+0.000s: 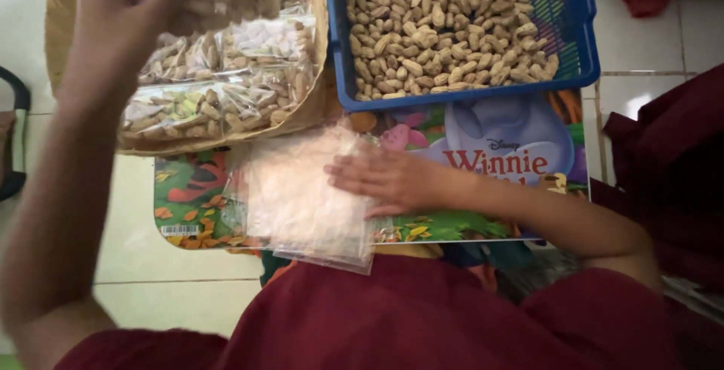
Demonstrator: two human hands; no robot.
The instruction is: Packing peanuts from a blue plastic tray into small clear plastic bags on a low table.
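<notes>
My right hand [381, 179] lies flat, fingers spread, on a stack of empty clear plastic bags [302, 200] resting on a colourful cartoon picture board [483, 151] across my lap. My left hand [124, 15] is raised at the upper left over a woven tray [64, 15] that holds several filled clear bags of peanuts [219, 91]; its fingers are bent and blurred, and nothing is seen in them. A blue plastic basket [577, 30] at the top holds a heap of loose peanuts in shells [445, 23].
White floor tiles [181, 272] lie under the board and trays. My dark red garment [422, 317] fills the bottom; more dark red cloth [664, 166] lies at the right. A dark curved object [13, 136] sits at the left edge.
</notes>
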